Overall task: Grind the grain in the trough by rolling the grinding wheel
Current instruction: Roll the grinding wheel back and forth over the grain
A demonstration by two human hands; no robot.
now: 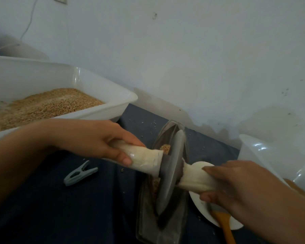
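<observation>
Dark blue cloth [42, 208] — bearing trough [148, 224], white tray [95, 113], clothespin [79, 173], plate [201, 206], scattered grains [154, 122].

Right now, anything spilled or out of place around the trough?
Yes, minor. Stray grain bits lie scattered on the dark cloth beyond the trough, outside it. A clothes peg lies loose on the cloth to the left, unrelated to grinding. Both hands, left and right, hold the wheel handles normally.

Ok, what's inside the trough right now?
The grinding wheel stands in the trough, with brown grain piled beside it. Whatever lies directly under the wheel's edge is covered.
</observation>
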